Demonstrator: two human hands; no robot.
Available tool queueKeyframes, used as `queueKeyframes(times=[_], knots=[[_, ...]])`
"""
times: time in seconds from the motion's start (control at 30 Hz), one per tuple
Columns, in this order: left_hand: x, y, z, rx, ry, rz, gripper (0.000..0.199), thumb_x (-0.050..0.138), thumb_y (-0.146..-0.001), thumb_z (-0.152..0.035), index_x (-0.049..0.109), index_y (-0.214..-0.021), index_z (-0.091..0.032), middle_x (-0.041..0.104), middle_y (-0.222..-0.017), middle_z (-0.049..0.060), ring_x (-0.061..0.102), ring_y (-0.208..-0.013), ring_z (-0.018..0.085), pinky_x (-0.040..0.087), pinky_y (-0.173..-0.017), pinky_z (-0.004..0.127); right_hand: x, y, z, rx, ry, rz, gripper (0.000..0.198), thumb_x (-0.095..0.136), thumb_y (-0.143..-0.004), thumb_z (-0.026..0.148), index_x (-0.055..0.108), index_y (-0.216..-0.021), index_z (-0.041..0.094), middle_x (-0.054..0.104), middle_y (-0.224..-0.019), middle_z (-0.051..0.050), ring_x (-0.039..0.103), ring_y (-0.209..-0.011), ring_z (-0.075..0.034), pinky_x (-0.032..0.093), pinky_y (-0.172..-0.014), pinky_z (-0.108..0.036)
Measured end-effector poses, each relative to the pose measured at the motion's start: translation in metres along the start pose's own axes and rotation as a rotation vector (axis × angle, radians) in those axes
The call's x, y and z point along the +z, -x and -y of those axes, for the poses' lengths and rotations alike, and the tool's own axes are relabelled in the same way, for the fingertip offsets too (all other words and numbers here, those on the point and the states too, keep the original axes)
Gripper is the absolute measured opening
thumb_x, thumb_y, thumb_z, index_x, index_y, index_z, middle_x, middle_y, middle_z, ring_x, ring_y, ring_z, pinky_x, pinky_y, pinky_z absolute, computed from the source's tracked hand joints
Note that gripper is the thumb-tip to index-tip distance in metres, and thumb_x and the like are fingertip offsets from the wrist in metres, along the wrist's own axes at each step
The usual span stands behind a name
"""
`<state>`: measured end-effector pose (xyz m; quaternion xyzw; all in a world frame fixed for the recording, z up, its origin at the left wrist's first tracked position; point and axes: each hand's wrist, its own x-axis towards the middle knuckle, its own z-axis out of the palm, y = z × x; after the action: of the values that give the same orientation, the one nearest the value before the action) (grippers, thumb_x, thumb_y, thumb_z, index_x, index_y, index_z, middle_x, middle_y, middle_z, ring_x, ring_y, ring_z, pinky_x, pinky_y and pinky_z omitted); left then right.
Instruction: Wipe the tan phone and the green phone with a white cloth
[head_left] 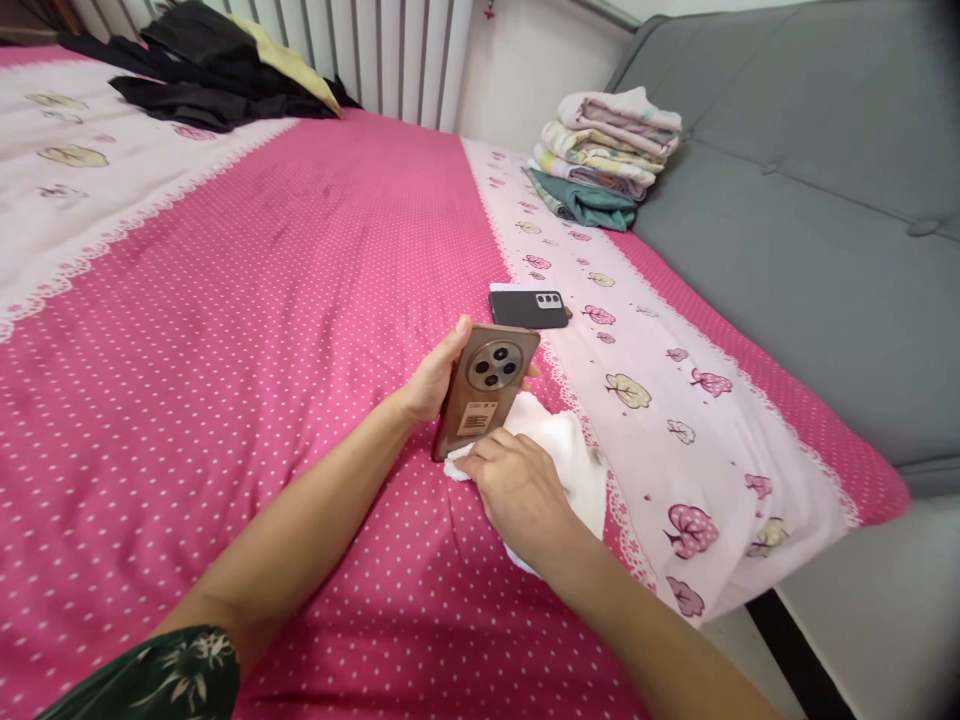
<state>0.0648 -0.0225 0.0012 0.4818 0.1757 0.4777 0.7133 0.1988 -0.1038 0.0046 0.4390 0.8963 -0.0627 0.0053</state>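
Note:
A bronze-brown smartphone point(489, 395) is held upright at a tilt, its back with a round camera ring and a pale label facing me. My left hand point(444, 372) grips it from behind, thumb along the left edge and fingertips showing at the right edge. Bunched in my right hand point(521, 490) is a white cloth point(574, 450), pressed against the phone's lower back near the bottom edge. The rest of the cloth hangs down onto the bed, partly hidden behind my right hand and wrist. The phone's screen is out of sight.
Beyond my hands, a dark phone point(517, 309) lies on the pink dotted bedspread point(360, 220), with something white beneath it. A folded fabric stack point(604, 160) stands by the grey headboard point(810, 150). Dark clothes point(210, 70) lie at the far left near a white radiator point(390, 50).

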Motion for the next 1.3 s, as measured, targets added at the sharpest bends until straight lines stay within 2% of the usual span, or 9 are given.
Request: queueKeyframes(times=[0.17, 0.23, 0.4, 0.47, 0.53, 0.63, 0.87, 1.13, 1.3], knots=[[0.0001, -0.0005, -0.0006, 0.005, 0.012, -0.003, 0.088, 0.042, -0.075, -0.085, 0.069, -0.111, -0.01, 0.074, -0.097, 0.018, 0.07, -0.086, 0.025, 0.052, -0.073, 0.033, 0.0033, 0.0028, -0.0003, -0.005, 0.009, -0.08, 0.022, 0.061, -0.088, 0.009, 0.075, -0.1, 0.023, 0.074, -0.093, -0.003, 0.061, -0.092, -0.021, 0.044, -0.073, -0.033], [0.0009, -0.0001, -0.0015, -0.005, 0.013, -0.004, 0.089, 0.041, -0.075, -0.086, 0.068, -0.112, -0.009, 0.074, -0.097, 0.018, 0.07, -0.088, 0.026, 0.052, -0.072, 0.033, 0.0042, 0.0045, -0.0012, -0.027, -0.004, -0.213, 0.023, 0.06, -0.089, 0.008, 0.075, -0.099, 0.022, 0.075, -0.093, -0.003, 0.061, -0.09, -0.02, 0.045, -0.073, -0.033], [0.0026, 0.0011, -0.0019, -0.037, 0.052, -0.003, 0.088, 0.041, -0.077, -0.084, 0.067, -0.112, -0.007, 0.073, -0.1, 0.019, 0.07, -0.086, 0.026, 0.052, -0.076, 0.035, -0.0011, 0.0067, -0.0041, -0.086, -0.068, -0.696, 0.026, 0.051, -0.093, 0.007, 0.073, -0.104, 0.016, 0.075, -0.098, -0.004, 0.062, -0.091, -0.019, 0.049, -0.078, -0.031], [0.0025, 0.0011, -0.0009, -0.045, 0.069, -0.012, 0.088, 0.042, -0.078, -0.083, 0.067, -0.113, -0.006, 0.073, -0.1, 0.019, 0.07, -0.084, 0.025, 0.053, -0.077, 0.036, -0.004, 0.0064, -0.0047, -0.069, -0.074, -0.817, 0.027, 0.05, -0.094, 0.007, 0.073, -0.105, 0.015, 0.075, -0.098, -0.004, 0.062, -0.091, -0.019, 0.05, -0.079, -0.031], [0.0019, 0.001, 0.0002, -0.052, 0.087, -0.022, 0.087, 0.044, -0.078, -0.082, 0.067, -0.114, -0.006, 0.074, -0.1, 0.018, 0.07, -0.083, 0.025, 0.053, -0.079, 0.036, -0.0052, 0.0059, -0.0048, -0.045, -0.066, -0.866, 0.028, 0.049, -0.094, 0.007, 0.073, -0.105, 0.015, 0.075, -0.097, -0.004, 0.062, -0.091, -0.02, 0.05, -0.079, -0.031], [0.001, 0.0009, 0.0006, -0.046, 0.095, -0.021, 0.086, 0.046, -0.077, -0.082, 0.066, -0.115, -0.007, 0.074, -0.099, 0.018, 0.07, -0.084, 0.025, 0.053, -0.08, 0.036, -0.0034, 0.0055, -0.0046, -0.028, -0.053, -0.816, 0.029, 0.05, -0.093, 0.006, 0.073, -0.106, 0.017, 0.075, -0.097, -0.003, 0.062, -0.09, -0.02, 0.05, -0.079, -0.031], [0.0017, 0.0017, -0.0022, -0.04, 0.033, -0.012, 0.091, 0.041, -0.076, -0.084, 0.065, -0.115, -0.006, 0.073, -0.103, 0.021, 0.07, -0.088, 0.028, 0.053, -0.074, 0.036, 0.0041, 0.0052, -0.0058, -0.016, -0.051, -0.581, 0.027, 0.056, -0.088, 0.004, 0.074, -0.101, 0.02, 0.074, -0.095, -0.003, 0.061, -0.086, -0.019, 0.048, -0.076, -0.031], [0.0022, 0.0004, -0.0012, -0.003, -0.009, 0.0, 0.089, 0.042, -0.074, -0.086, 0.069, -0.108, -0.009, 0.074, -0.099, 0.019, 0.069, -0.092, 0.027, 0.051, -0.074, 0.034, 0.0018, 0.0016, -0.002, -0.014, 0.018, -0.062, 0.022, 0.06, -0.089, 0.01, 0.076, -0.096, 0.024, 0.072, -0.088, -0.003, 0.06, -0.089, -0.019, 0.042, -0.071, -0.033], [0.0029, 0.0018, -0.0013, -0.011, 0.002, -0.025, 0.088, 0.039, -0.076, -0.086, 0.069, -0.107, -0.009, 0.074, -0.096, 0.018, 0.069, -0.087, 0.025, 0.05, -0.075, 0.034, 0.0007, 0.0014, -0.001, -0.017, 0.033, -0.033, 0.021, 0.06, -0.089, 0.011, 0.075, -0.097, 0.024, 0.071, -0.088, -0.004, 0.059, -0.09, -0.02, 0.04, -0.07, -0.033]])
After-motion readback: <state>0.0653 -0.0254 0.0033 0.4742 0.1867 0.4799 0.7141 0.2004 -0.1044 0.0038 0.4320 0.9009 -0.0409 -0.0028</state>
